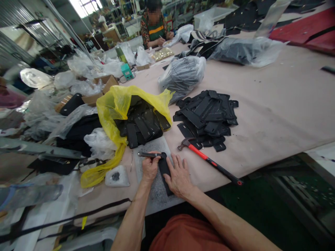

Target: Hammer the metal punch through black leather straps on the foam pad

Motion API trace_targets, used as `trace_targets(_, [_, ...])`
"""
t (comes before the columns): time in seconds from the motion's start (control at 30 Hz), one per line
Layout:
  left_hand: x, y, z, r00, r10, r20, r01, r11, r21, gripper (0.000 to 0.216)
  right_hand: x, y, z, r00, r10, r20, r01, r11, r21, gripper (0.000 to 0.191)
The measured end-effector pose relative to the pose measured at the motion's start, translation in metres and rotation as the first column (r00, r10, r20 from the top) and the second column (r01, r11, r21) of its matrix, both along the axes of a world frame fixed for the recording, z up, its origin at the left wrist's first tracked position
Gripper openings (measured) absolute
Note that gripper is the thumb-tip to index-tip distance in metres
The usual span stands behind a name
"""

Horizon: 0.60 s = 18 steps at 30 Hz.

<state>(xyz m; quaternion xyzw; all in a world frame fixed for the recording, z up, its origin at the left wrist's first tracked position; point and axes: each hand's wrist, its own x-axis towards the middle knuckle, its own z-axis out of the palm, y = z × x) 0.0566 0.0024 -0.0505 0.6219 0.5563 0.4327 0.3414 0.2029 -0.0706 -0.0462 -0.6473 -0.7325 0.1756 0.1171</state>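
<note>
A black strap piece (pixel 164 170) lies on a grey stone slab (pixel 157 191) at the table's near edge. My left hand (pixel 150 167) is closed on a metal punch tool (pixel 146 154) held over the top end of the piece. My right hand (pixel 179 176) lies flat with fingers spread, pressing the piece down. A red-handled hammer (pixel 209 160) rests just to the right of my hands.
A yellow bag (pixel 115 115) of black pieces sits behind the slab, and a loose pile of black pieces (pixel 206 116) lies to its right. Clear bags of parts (pixel 183 75) stand further back. A person (pixel 154 26) works at the far end.
</note>
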Motion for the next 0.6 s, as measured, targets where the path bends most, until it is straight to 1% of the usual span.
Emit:
trace_targets(0.1, [0.002,-0.001,-0.001,0.999,0.001,-0.040,0.000,1.000,0.026,0.013,0.001,0.000,0.000,1.000,0.008,-0.009,-0.008,1.000,-0.008,0.071])
trace_targets(0.2, [0.006,0.000,-0.002,0.992,0.001,-0.128,0.006,0.998,0.056,0.013,0.002,0.001,-0.001,1.000,0.011,-0.013,-0.011,1.000,-0.004,0.071])
trace_targets(0.33, [0.011,0.003,-0.006,0.977,-0.040,-0.211,0.061,0.993,0.096,0.013,0.002,0.001,-0.002,1.000,0.005,-0.013,-0.005,1.000,0.012,0.071])
trace_targets(0.5, [0.013,0.004,-0.011,0.973,-0.046,-0.228,0.077,0.989,0.127,0.013,0.001,0.000,-0.003,1.000,-0.003,-0.023,0.003,1.000,0.019,0.071])
trace_targets(0.6, [0.011,0.003,-0.010,0.972,-0.056,-0.229,0.083,0.990,0.111,0.014,0.007,0.001,-0.001,0.997,0.037,-0.065,-0.037,0.999,0.011,0.069])
